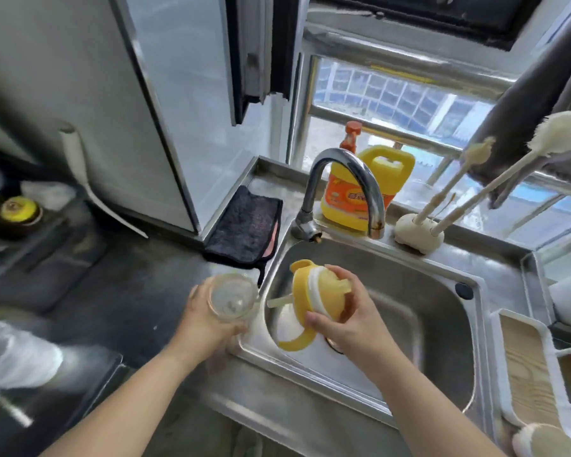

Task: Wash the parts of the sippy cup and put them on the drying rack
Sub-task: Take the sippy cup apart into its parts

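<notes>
My left hand (208, 313) grips the clear cup (233, 298) beside my right hand (346, 316), which clasps the yellow lid (314, 293) over the sink (442, 311), parts apparently separated for washing.

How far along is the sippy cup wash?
Done: cup taken apart. In hand: left hand grips the clear cup body; right hand holds the yellow lid over the sink. Faucet shows no water. Left: washing, then the drying rack.
</notes>
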